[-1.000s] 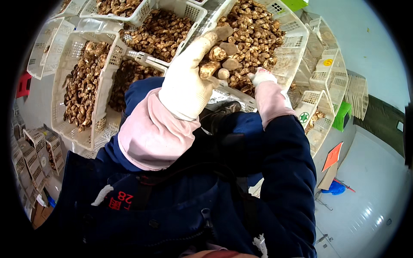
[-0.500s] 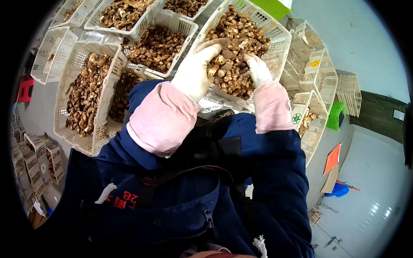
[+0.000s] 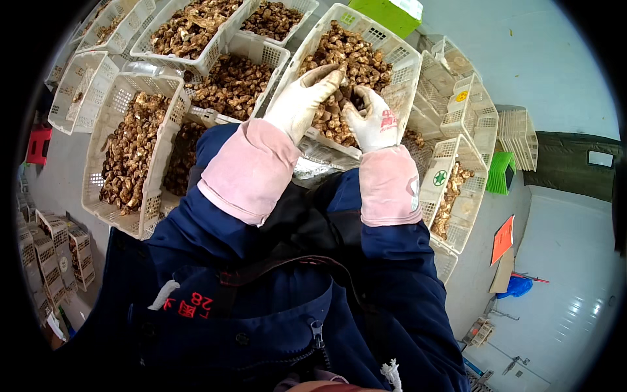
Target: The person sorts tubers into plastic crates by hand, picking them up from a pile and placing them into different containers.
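A: State the surroundings.

B: Grey floor, with plastic crates placed around the seated person. A green box stands just beyond the far edge of the working crate; stacked crates stand to its right.

A: Locate the material.

B: Brown mushrooms lie heaped in the working crate, reaching from its far edge to its near edge.

A: Position of each hand?

B: The gloved left hand reaches in over the near-left corner. The gloved right hand enters over the near-right corner — the two are just beside each other above the heap.

A: What has changed?

B: One second ago the right hand was well apart from the left, low at the near-right corner. It has since moved inward, so both hands work at one spot.

A: Condition of the fingers?

B: Left: thumb and forefinger bent forward, remainder hidden. Right: thumb and forefinger curved, dark pieces between or behind them — whether either hand pinches a mushroom, I cannot tell.
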Tool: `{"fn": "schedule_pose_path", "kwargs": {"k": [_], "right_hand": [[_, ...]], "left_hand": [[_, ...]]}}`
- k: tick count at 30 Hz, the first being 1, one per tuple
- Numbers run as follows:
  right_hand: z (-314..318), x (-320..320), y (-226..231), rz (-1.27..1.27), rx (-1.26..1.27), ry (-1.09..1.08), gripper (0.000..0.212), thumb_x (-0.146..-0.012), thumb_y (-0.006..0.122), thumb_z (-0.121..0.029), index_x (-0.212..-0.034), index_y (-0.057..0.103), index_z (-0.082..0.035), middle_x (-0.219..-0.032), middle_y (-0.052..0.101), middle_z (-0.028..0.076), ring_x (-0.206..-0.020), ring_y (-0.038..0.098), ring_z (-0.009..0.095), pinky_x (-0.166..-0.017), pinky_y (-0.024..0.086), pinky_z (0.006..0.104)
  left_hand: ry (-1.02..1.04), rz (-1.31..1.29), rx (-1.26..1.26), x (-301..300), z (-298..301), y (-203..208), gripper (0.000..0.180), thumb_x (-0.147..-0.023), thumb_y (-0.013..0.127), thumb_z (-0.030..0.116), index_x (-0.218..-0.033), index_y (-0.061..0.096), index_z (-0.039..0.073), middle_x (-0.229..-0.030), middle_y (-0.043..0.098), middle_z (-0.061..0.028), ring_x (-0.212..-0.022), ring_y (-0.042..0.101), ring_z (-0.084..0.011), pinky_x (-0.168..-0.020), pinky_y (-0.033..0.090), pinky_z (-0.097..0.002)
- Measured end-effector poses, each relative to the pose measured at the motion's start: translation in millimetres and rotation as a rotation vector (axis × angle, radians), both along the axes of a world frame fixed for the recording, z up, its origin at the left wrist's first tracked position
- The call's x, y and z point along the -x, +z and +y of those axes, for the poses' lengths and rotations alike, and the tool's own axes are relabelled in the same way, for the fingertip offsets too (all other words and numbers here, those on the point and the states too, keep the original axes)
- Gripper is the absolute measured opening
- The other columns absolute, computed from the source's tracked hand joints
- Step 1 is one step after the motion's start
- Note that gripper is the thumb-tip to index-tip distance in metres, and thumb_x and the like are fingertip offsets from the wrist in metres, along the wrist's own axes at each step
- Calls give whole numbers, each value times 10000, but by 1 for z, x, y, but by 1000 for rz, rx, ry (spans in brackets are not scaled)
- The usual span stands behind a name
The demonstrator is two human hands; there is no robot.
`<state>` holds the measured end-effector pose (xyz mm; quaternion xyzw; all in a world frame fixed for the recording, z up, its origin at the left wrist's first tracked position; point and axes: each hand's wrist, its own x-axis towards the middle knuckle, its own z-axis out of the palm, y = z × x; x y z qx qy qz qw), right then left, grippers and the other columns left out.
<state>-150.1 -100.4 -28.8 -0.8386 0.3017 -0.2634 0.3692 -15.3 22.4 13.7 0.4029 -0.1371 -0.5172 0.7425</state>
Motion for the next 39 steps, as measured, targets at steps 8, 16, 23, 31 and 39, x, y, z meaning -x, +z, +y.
{"fn": "schedule_pose_path", "kwargs": {"k": [8,16,23,31,39], "right_hand": [[3,-4,24,56,324,-56,382,-786,721,-189,-1143,638,-81,-1058,667,123,-980,644,293,-845,513,354],[-3,-4,15,-13,417,32,420,-769,721,-66,-1183,644,-69,-1115,669,126,-1072,621,275,-945,480,354],[2,-15,13,-69,206,29,495,-829,678,-41,-1309,558,-59,-1216,617,145,-1098,617,246,-943,486,330],[-1,-17,14,-15,131,37,420,-877,632,-60,-1290,563,-41,-1181,642,152,-1057,639,233,-920,496,312],[-28,3,-7,235,75,90,366,-905,590,-121,-1261,584,-36,-1148,659,168,-1037,649,278,-894,498,317]], "left_hand": [[42,-92,-170,2,-3,-3,514,-924,647,318,-1331,529,26,-1212,610,-55,-1100,529,-120,-953,397,-265],[-5,8,-10,10,-13,-17,437,-903,689,236,-1267,569,25,-1109,656,-47,-989,595,-129,-846,464,-246],[137,254,-48,-22,9,-12,204,-937,641,242,-1124,631,162,-868,593,27,-720,554,-88,-566,457,-246],[756,401,-192,-155,5,21,193,-938,634,244,-998,598,65,-938,592,-57,-767,563,-125,-575,484,-217],[110,118,-82,-23,-13,-32,278,-960,577,227,-1193,626,84,-841,598,-9,-740,558,-104,-605,431,-232]]}}
